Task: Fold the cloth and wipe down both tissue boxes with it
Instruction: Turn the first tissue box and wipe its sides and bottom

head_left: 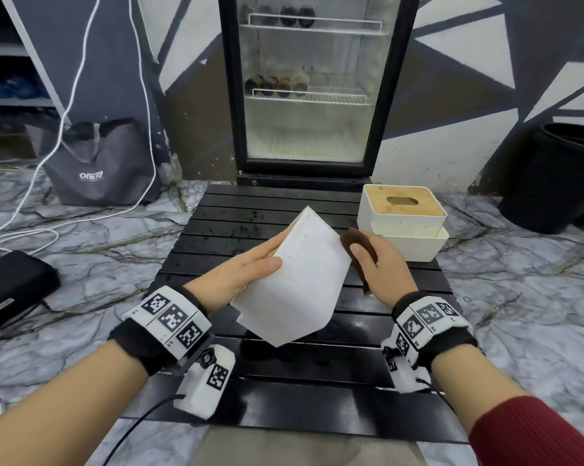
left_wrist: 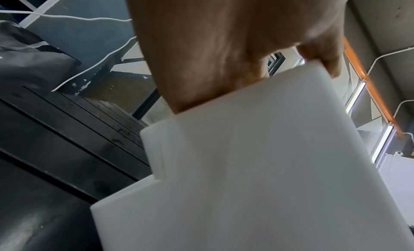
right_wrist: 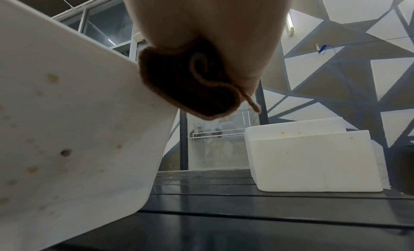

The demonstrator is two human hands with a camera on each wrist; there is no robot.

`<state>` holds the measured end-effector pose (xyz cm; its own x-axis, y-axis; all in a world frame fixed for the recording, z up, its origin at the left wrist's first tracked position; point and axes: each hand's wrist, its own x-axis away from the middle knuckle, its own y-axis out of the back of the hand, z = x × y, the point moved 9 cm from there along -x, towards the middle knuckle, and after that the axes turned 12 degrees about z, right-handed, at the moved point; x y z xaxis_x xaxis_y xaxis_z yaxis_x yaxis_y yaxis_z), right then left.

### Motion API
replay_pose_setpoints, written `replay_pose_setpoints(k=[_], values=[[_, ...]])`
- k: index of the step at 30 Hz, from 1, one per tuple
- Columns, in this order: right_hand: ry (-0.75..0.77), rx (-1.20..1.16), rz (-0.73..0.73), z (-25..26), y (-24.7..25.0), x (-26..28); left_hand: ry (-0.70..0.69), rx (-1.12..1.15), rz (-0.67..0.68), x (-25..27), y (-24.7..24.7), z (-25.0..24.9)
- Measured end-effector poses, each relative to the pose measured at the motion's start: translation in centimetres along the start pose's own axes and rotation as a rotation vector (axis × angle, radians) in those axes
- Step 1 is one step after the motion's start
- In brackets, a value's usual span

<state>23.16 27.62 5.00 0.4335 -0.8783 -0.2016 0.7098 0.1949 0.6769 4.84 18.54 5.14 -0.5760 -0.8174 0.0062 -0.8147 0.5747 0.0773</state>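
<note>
The grey bag [head_left: 99, 163] on the floor reads "ONE STOP". My left hand [head_left: 237, 274] lifts one tissue box [head_left: 297, 277] off the black table [head_left: 270, 203], thumb on its white face and fingers behind it. Its long axis tilts, far end up and away from me. My right hand [head_left: 374, 264] curls round the folded brown cloth [head_left: 356, 242], which touches the box's right edge. The second box [head_left: 405, 216] stands far right, wooden lid up.
</note>
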Motion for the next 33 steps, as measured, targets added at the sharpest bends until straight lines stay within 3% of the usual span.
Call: replay_pose_setpoints(k=[4, 15, 22, 33], values=[[0.038, 0.062, -0.054, 1.7, 1.0, 1.1, -0.010, -0.018, 0.025, -0.1, -0.2, -0.3], [0.444, 0.261, 0.012, 13.1, -3.5, 6.1, -0.034, -0.025, 0.056, -0.1, -1.5, -1.3], [0.444, 0.192, -0.022, 12.7, -3.7, 6.1, -0.028, -0.059, 0.059, -0.1, -1.9, -1.9], [0.259, 0.072, -0.044, 8.9, -2.3, 1.4, -0.007, -0.007, 0.081, -0.4, -1.4, -1.0]])
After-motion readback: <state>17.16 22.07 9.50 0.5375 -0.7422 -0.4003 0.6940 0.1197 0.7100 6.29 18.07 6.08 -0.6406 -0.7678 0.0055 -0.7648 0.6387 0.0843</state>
